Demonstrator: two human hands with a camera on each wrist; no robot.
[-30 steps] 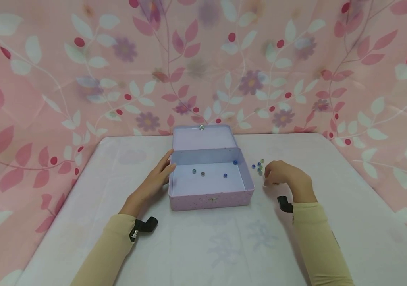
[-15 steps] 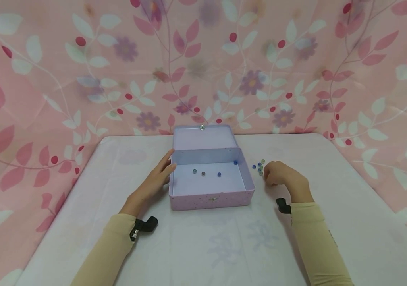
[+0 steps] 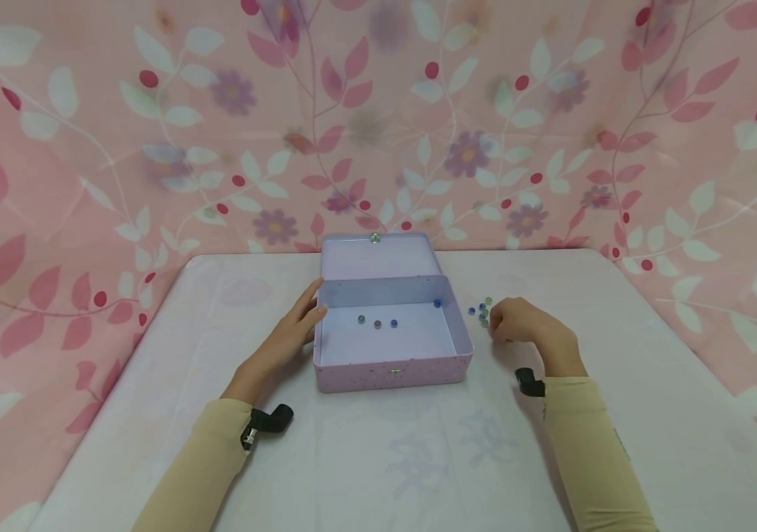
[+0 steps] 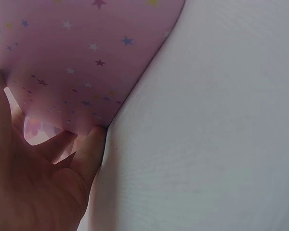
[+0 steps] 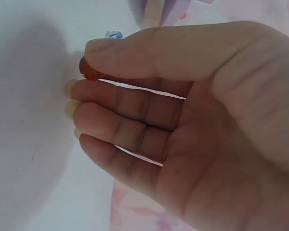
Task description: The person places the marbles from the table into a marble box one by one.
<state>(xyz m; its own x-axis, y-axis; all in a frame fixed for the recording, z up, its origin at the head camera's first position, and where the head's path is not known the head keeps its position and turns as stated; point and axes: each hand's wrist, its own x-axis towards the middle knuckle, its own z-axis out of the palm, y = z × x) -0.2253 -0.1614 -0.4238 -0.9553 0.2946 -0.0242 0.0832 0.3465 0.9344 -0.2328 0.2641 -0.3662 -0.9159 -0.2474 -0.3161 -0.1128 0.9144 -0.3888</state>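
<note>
From the head view, can see the left hand lying along the left wall of the lilac box, fingers near straight, just resting on it. Four marbles inside, lid tipped back. Right hand down beside a loose bunch of marbles on the tabletop, can't tell from up here about any grip. Left wrist: fingers spread against the star-print wall, stars way clearer than from above. Right wrist gives the goods: reddish-brown marble pinched at the thumb tip, other fingers slightly bent just below, hidden in the head view. Also a clear, blue-streaked marble just past the thumb
</note>
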